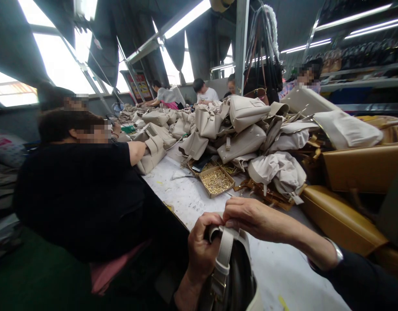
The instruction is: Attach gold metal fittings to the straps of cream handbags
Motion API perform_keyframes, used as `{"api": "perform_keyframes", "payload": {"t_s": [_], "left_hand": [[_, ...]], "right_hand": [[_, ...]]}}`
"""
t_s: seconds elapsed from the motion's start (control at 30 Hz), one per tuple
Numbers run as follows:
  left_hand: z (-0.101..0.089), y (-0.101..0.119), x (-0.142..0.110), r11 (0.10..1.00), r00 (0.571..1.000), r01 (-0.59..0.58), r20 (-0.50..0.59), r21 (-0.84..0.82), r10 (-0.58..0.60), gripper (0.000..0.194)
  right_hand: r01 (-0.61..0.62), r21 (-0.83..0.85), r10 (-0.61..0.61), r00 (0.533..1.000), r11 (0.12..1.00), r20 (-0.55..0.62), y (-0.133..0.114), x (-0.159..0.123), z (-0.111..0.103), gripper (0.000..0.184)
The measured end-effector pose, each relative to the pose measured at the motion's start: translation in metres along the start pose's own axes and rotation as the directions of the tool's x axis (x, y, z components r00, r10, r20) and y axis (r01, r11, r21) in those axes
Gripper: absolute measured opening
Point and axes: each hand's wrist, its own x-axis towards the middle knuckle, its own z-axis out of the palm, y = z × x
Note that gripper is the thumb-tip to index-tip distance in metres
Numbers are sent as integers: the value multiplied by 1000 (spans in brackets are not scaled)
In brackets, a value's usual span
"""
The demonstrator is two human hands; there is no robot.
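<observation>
Between fingers, beige buckled strap [225,252]

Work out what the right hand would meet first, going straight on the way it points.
Probably the left hand, at the bag's edge: the right hand points towards it, with their fingers nearly together, though depth is unclear.

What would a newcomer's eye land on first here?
Probably the heap of pale beige bags along the white tabletop, with smooth mustard-brown bags at its right. Next, before the heap, the square cardboard tray of tiny gold pieces. Nearest, the left hand and right hand meet at the rim of a buckled beige bag.
</observation>
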Motion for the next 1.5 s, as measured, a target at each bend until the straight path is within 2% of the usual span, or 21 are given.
{"api": "perform_keyframes", "payload": {"t_s": [0.1, 0.2, 0.27, 0.33, 0.43, 0.5, 0.7, 0.9, 1.07, 1.2, 1.3, 1.4, 1.5], "left_hand": [[1, -4, -4, 999, 999, 47, -28, -1, -47, 20], [3, -5, -6, 998, 997, 63, -50, -2, -63, 15], [4, -4, -5, 997, 995, 75, -63, 6, -75, 15], [4, -3, -2, 997, 994, 75, -74, -9, -76, 17], [5, -2, 1, 996, 996, 56, -59, -74, -61, 19], [5, -2, 2, 995, 997, 49, -50, -88, -54, 17], [6, -1, 4, 997, 997, 33, -61, -65, -37, 20], [5, -5, 2, 997, 998, 43, -50, -70, -47, 19], [5, -7, 1, 997, 994, 58, -85, -48, -62, 19], [4, -4, 3, 995, 996, 64, -60, -79, -69, 20], [4, -4, 3, 995, 997, 51, -57, -88, -56, 20], [6, -5, 2, 997, 997, 43, -56, -68, -47, 20], [8, -4, 4, 997, 998, 42, -50, -63, -46, 22]], "right_hand": [[4, -59, -2, 999, 998, 40, 2, 4, 3, 39], [-77, -90, 83, 995, 993, 63, 6, 6, 10, 52], [-124, -99, 127, 992, 987, 27, 8, 4, 11, 60], [-141, -27, 140, 990, 990, -32, 9, 1, 8, 62], [-119, 227, 138, 988, 967, -71, 8, -5, 0, 51], [-84, 317, 112, 991, 945, -71, 9, -9, -4, 38], [-62, 309, 91, 993, 949, -81, 14, -11, 2, 27], [-2, 172, 21, 994, 985, -107, 12, -6, 9, 38], [-78, 50, 81, 995, 996, -57, 14, -2, 16, 45], [-108, 161, 127, 986, 981, -111, 16, -6, 13, 46], [-59, 283, 96, 989, 957, -117, 15, -9, 8, 40], [-8, 294, 49, 990, 956, -131, 15, -10, 9, 40], [-3, 269, 53, 982, 963, -181, 19, -10, 17, 44]]}}
